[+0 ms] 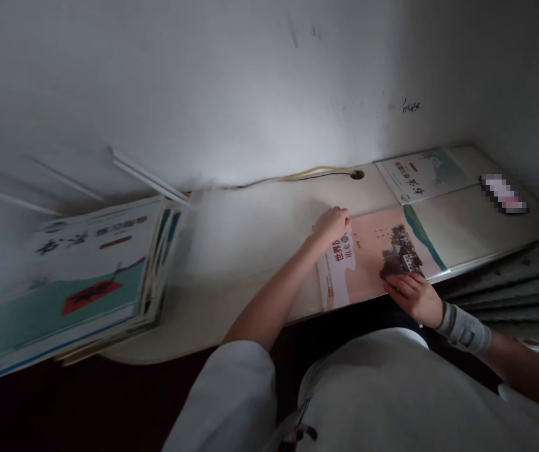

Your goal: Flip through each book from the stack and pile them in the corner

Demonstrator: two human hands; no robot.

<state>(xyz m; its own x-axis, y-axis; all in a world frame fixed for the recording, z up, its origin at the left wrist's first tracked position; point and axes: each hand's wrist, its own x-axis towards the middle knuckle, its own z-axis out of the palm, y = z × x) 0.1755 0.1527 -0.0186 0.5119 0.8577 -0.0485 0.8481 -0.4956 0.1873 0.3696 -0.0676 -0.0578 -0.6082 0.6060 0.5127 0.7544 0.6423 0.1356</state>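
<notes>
A pink workbook [368, 242] with dark Chinese lettering, a dark picture and a green strip along its right side lies flat on the white desk, near the front edge. My left hand [332, 224] is closed at the workbook's far left corner, its fingers curled and covering that corner. On the near edge, below the picture, my right hand [414, 299] rests with fingers stretched out over the cover. A grey wristband [465, 328] circles my right wrist. The undersides of both hands are hidden.
Left on the desk [232, 251] stands a stack of books [104, 270], slightly blurred, with a white rack [144, 176] behind. Another book [423, 172] lies at the back right, near a pixelated phone-like object [505, 193]. A yellow cable [311, 171] runs along the wall into a hole.
</notes>
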